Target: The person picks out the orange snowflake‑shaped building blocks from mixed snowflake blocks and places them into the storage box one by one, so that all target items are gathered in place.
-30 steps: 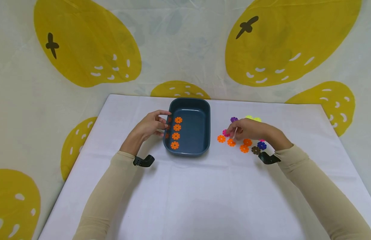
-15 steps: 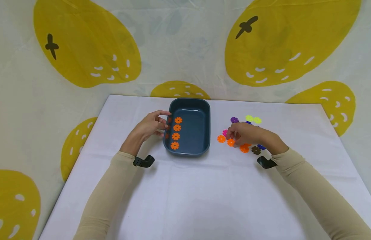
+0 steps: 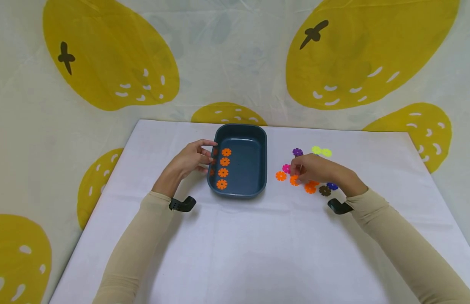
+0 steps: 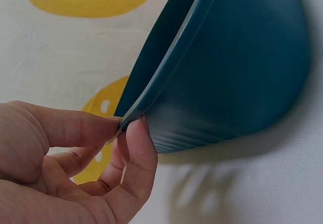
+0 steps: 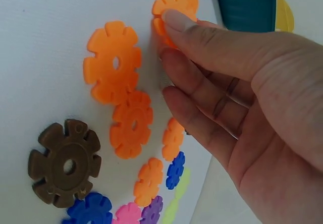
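Observation:
My left hand pinches the rim of a dark blue rectangular tray on its left side. The left wrist view shows the thumb and a curled finger meeting at the tray's edge. Inside the tray, orange notched discs form a column along the left wall. To the tray's right, my right hand pinches an orange notched plastic disc. Its thumb lies over that disc's edge, while the index fingertip is hidden behind. Another orange disc lies just left of the hand.
Around the right hand lie a brown disc, blue disc, pink disc, purple disc, yellow discs and more orange discs. The white-covered table meets a patterned cloth backdrop behind the tray.
My right hand has shifted slightly toward me, uncovering the yellow discs; its fingers are now at the orange disc. My left hand and the tray have not moved.

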Demonstrator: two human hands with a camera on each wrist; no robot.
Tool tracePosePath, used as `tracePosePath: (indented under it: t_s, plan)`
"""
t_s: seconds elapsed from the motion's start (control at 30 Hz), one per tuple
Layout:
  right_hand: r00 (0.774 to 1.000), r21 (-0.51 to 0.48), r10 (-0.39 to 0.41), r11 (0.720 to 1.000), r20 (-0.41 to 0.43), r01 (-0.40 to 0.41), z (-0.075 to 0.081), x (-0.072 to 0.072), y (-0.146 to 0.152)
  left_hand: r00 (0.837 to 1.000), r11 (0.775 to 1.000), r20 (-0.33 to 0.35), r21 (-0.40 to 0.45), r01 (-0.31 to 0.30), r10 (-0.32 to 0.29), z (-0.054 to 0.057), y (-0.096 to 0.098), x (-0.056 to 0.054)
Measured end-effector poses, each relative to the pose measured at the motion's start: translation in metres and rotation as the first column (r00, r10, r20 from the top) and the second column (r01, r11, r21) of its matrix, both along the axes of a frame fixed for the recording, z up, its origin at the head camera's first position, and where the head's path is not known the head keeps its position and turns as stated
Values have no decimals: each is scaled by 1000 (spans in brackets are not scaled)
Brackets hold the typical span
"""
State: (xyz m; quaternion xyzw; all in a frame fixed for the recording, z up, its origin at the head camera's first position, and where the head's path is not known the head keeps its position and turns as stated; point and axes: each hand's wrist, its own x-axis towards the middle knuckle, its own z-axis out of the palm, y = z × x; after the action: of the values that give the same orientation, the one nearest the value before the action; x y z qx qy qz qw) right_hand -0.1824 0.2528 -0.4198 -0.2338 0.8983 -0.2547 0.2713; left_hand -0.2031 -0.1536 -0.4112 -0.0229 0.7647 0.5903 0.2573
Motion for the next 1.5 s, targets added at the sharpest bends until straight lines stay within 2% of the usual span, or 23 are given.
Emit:
tracePosePath:
  t_s: [0.13, 0.37, 0.67, 0.9, 1.23, 1.5]
  plan:
    - [1000, -8, -3, 1000, 20, 3, 2, 0, 1, 1000, 1000, -2, 2, 1, -1, 0, 0, 0]
    - [1000, -4, 27, 1000, 9, -27, 2, 0, 2, 1000, 1000, -9, -4, 6, -6, 1, 0, 0]
    - [996, 27, 85, 996, -6, -85, 5, 0, 5, 1000, 1000, -5, -4, 1, -1, 1, 0, 0]
    - [992, 6, 128, 992, -15, -128, 5, -2, 6, 1000, 1000, -5, -5, 2, -2, 2, 1, 1]
    - [994, 7, 99, 995, 42, -100, 9, -6, 5, 1000, 1000, -2, -14, -2, 2, -2, 1, -1]
    - [994, 5, 108, 994, 3, -108, 16, -9, -1, 1000, 1000, -4, -19, -8, 8, -3, 2, -1]
